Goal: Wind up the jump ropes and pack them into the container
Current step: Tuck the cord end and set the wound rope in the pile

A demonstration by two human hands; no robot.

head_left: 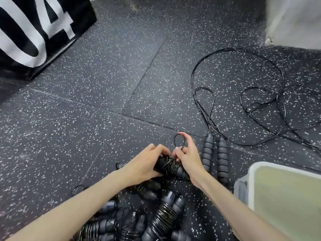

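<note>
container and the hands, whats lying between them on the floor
In the head view, an unwound jump rope's two foam handles lie side by side on the floor between the right hand and the container.

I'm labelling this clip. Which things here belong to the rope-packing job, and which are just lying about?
Job: left hand; right hand; rope being wound; unwound rope; wound ropes; container.
Lying about: black numbered box; white object.
</note>
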